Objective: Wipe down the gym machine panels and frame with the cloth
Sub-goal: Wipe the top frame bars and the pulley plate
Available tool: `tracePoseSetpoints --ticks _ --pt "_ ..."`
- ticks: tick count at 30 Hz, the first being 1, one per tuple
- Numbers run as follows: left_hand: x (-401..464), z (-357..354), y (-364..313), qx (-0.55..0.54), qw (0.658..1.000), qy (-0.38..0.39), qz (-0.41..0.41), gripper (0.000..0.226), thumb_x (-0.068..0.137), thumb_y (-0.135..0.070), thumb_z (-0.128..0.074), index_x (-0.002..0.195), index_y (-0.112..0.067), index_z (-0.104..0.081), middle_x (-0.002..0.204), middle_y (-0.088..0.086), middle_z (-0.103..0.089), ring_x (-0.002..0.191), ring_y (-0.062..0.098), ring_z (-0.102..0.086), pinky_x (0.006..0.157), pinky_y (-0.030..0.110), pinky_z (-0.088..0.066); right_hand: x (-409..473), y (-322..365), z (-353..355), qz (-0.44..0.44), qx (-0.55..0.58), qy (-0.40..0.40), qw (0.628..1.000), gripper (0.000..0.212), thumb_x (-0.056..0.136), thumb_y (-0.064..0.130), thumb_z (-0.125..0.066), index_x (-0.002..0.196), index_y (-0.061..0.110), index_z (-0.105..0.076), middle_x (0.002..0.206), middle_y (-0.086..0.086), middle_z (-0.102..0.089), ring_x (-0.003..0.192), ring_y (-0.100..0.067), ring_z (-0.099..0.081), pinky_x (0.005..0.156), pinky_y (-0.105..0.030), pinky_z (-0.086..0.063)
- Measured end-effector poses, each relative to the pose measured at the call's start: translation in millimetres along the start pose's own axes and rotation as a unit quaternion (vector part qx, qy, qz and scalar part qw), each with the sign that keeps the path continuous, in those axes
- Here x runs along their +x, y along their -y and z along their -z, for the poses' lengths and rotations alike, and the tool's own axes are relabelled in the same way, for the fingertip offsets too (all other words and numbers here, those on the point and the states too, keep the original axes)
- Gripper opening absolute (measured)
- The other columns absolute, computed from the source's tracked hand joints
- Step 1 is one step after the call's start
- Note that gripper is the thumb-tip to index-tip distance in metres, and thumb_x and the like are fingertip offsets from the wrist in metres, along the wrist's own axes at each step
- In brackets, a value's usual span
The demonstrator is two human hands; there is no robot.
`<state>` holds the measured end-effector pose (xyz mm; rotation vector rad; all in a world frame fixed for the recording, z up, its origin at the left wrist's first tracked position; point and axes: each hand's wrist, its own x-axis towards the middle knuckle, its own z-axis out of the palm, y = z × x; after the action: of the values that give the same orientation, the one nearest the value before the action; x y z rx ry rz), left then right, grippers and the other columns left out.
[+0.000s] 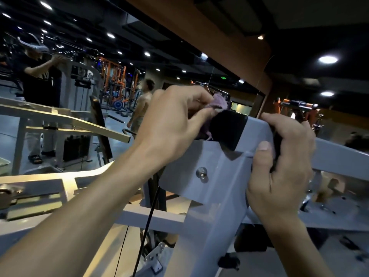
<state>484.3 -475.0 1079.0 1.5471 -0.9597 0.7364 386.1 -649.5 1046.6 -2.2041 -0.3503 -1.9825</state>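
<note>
Left hand: the left hand (pixel 175 116) was seen at the centre of the frame, its fingers curled round a bunched pale purple cloth (pixel 218 103), which was gripped and pressed against the machine.
Cloth: the cloth was held at the upper centre of the frame, touching the left edge of a black rectangular pad (pixel 227 129); a loose thread was seen hanging below it.
Black pad: the pad was wrapped over the top of the grey painted metal frame of the gym machine (pixel 219 188), between the two hands.
Right hand: the right hand (pixel 283 162) was seen at the right of the frame, clasped round the grey frame bar, with the thumb laid on the near face and the fingers curled over the top edge.
Frame: a grey panel with a round silver bolt (pixel 202 172) was seen below the pad, in the lower centre; a thin black cable (pixel 148 216) was seen running down to the left of it.
Mirror: a large wall mirror with a brown wooden border (pixel 229 41) filled the upper left of the frame; orange racks (pixel 117 76), ceiling lights and people were reflected in it.
Left side: beige metal bars of the machine (pixel 65 118) were seen at the left of the frame.
</note>
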Motion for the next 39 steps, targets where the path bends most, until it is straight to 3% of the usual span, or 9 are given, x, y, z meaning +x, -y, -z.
tracePoseSetpoints --ticks 4,8,11,16,21,26,32,35,39 --pt "6 3 -9 0.004 1.0 -0.015 -0.013 0.008 0.093 -0.027 -0.077 0.101 -0.028 -0.08 0.09 -0.018 -0.077 0.09 -0.01 -0.071 0.084 0.026 -0.061 -1 2 -8 -0.009 -0.007 -0.032 0.999 0.035 0.093 0.012 -0.045 0.122 0.001 -0.06 0.116 -0.011 -0.062 0.114 -0.027 -0.056 0.117 -0.059 -0.027" --pt "9 -4 -19 0.04 0.998 -0.034 -0.028 0.009 0.093 -0.031 -0.075 0.101 -0.03 -0.08 0.092 -0.016 -0.077 0.091 -0.002 -0.072 0.083 0.031 -0.062 0 4 -6 -0.013 -0.005 -0.035 0.999 0.035 0.093 0.012 -0.045 0.123 0.002 -0.061 0.118 -0.01 -0.063 0.116 -0.028 -0.057 0.12 -0.057 -0.025" --pt "-20 -6 -27 0.056 0.993 -0.063 -0.078 0.016 0.094 -0.022 -0.075 0.11 -0.025 -0.079 0.101 -0.017 -0.077 0.094 -0.005 -0.071 0.084 0.023 -0.06 -1 6 -5 -0.023 -0.002 -0.033 0.999 0.036 0.092 0.011 -0.046 0.123 0.002 -0.061 0.12 -0.009 -0.063 0.119 -0.026 -0.056 0.121 -0.057 -0.024" --pt "-1 -7 -30 0.054 0.993 -0.068 -0.084 0.015 0.096 -0.03 -0.073 0.11 -0.028 -0.078 0.098 -0.018 -0.077 0.093 -0.005 -0.07 0.083 0.027 -0.059 -1 7 -7 -0.033 0.006 -0.037 0.999 0.035 0.092 0.011 -0.046 0.123 0.004 -0.061 0.119 -0.007 -0.064 0.119 -0.028 -0.057 0.122 -0.056 -0.023" --pt "-40 -11 -37 0.071 0.984 -0.099 -0.127 0.02 0.097 -0.023 -0.074 0.116 -0.021 -0.077 0.102 -0.015 -0.078 0.087 -0.003 -0.072 0.074 0.02 -0.059 -2 5 -4 -0.03 0.014 -0.026 0.999 0.035 0.093 0.011 -0.047 0.124 0.004 -0.061 0.121 -0.008 -0.063 0.12 -0.029 -0.057 0.121 -0.058 -0.024" --pt "-37 -14 -30 0.086 0.976 -0.119 -0.161 0.02 0.098 -0.024 -0.072 0.117 -0.02 -0.077 0.096 -0.01 -0.079 0.078 0.004 -0.073 0.068 0.026 -0.058 -1 8 -6 -0.037 0.012 -0.039 0.998 0.035 0.093 0.012 -0.046 0.123 0.005 -0.061 0.119 -0.007 -0.063 0.119 -0.028 -0.057 0.121 -0.057 -0.024" --pt "-31 -12 -24 0.06 0.985 -0.104 -0.127 0.02 0.096 -0.024 -0.074 0.115 -0.02 -0.077 0.102 -0.013 -0.078 0.087 -0.001 -0.073 0.074 0.021 -0.059 -1 7 -3 -0.038 0.022 -0.023 0.999 0.035 0.093 0.011 -0.047 0.125 0.006 -0.061 0.121 -0.005 -0.062 0.121 -0.026 -0.057 0.121 -0.057 -0.024" --pt "-30 -7 -16 0.079 0.986 -0.094 -0.116 0.019 0.095 -0.025 -0.072 0.114 -0.022 -0.078 0.098 -0.012 -0.079 0.084 0.001 -0.073 0.075 0.027 -0.061 -1 7 -2 -0.038 0.02 -0.023 0.999 0.035 0.093 0.011 -0.047 0.125 0.006 -0.06 0.122 -0.003 -0.062 0.122 -0.025 -0.056 0.122 -0.057 -0.023" --pt "10 -6 -11 0.079 0.996 -0.046 -0.007 0.011 0.097 -0.036 -0.072 0.102 -0.029 -0.078 0.086 -0.012 -0.077 0.082 0.006 -0.073 0.075 0.037 -0.062 -1 6 -2 -0.042 0.027 -0.02 0.999 0.036 0.093 0.012 -0.047 0.125 0.006 -0.061 0.123 -0.003 -0.063 0.121 -0.027 -0.057 0.123 -0.056 -0.022"
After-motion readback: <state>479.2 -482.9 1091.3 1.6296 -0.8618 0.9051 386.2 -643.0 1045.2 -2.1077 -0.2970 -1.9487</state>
